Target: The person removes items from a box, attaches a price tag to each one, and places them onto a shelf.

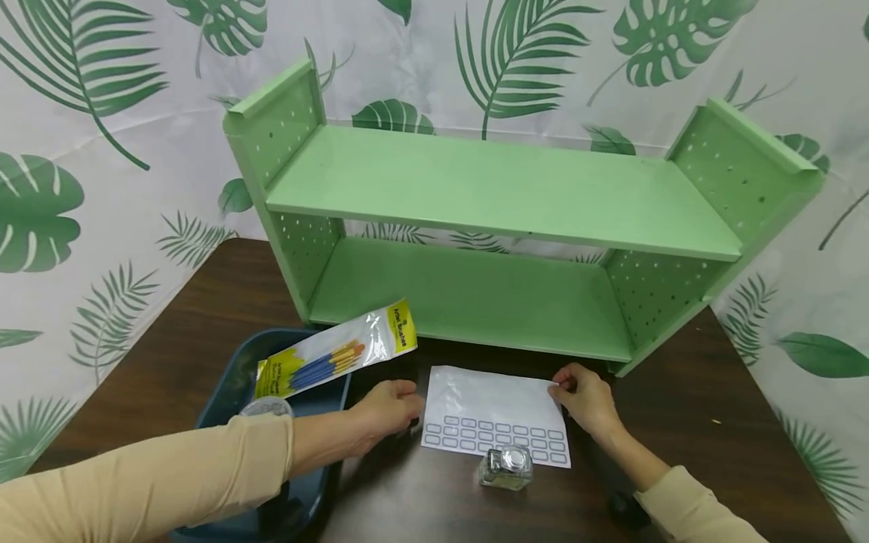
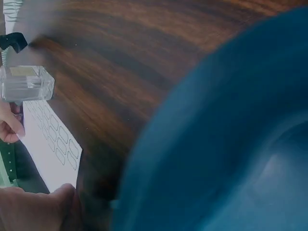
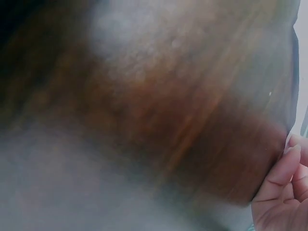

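A white sheet with rows of small printed rounded boxes [image 1: 494, 403] lies across the dark table in front of the green shelf, its boxes along the near edge. At its right edge, near the far corner, my right hand [image 1: 585, 400] pinches it between thumb and fingers. My left hand [image 1: 387, 411] is at the left edge; in the left wrist view its thumb and finger [image 2: 36, 204] meet the sheet's border. A clear square glass jar [image 1: 506, 468] with a silvery lid stands at the near edge of the sheet, touched by neither hand.
The green two-tier shelf [image 1: 502, 185] stands behind the sheet. On the left, a dark blue bin [image 1: 308, 490] carries a packet of artist brushes [image 1: 338, 351] and a clear round container [image 1: 267, 406], partly behind my left sleeve. A dark object [image 1: 627, 510] lies by my right forearm.
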Demonstrator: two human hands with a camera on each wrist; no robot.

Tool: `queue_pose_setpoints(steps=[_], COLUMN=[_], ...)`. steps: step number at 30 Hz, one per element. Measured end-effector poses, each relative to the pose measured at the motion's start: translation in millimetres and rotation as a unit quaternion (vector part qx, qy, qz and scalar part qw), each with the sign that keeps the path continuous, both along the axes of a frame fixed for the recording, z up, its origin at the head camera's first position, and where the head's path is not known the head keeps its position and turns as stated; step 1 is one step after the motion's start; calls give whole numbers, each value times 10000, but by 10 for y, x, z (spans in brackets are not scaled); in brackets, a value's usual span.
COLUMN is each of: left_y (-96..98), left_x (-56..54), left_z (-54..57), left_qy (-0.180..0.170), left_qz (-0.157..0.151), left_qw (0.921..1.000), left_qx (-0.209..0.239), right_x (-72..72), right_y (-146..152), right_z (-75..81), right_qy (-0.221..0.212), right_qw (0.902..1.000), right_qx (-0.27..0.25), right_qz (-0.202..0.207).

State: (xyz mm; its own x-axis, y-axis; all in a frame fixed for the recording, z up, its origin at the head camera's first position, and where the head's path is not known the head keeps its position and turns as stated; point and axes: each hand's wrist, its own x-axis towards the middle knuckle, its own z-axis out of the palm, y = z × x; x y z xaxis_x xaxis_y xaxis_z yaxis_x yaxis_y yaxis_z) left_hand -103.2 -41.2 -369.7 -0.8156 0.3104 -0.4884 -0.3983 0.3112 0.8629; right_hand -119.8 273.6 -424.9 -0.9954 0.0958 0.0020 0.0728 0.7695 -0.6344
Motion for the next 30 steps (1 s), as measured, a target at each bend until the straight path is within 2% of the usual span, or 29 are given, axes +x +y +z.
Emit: queue_pose_setpoints(steps=[4,7,12,17,22,30], left_y=[72,106,158,200,246,293], left_x=[-78,-114,-142,-147,-141,-104], left_z=[-15,-20,-59,-104,-149,-200], left_qy=[76,10,-3,121,259,197], left_qz=[70,79,48,118,247,640], left_qw=[9998,9992,9961,9938,9943,9966], left_qx=[-182,-403,-885,-1099,-1007,-478], right_x=[-4,-4,-8,-17,-16,-20], right_y=[-3,2,9,6,10,17], right_z=[-4,-9,-22,-35,-35,-15], right_qy=[-4,5,31,46,40,-107], right_qw=[10000,10000,10000,10000,10000,9999], right_qx=[24,21,24,20,23,-134], right_qz=[-38,-18,27,25,17,-21])
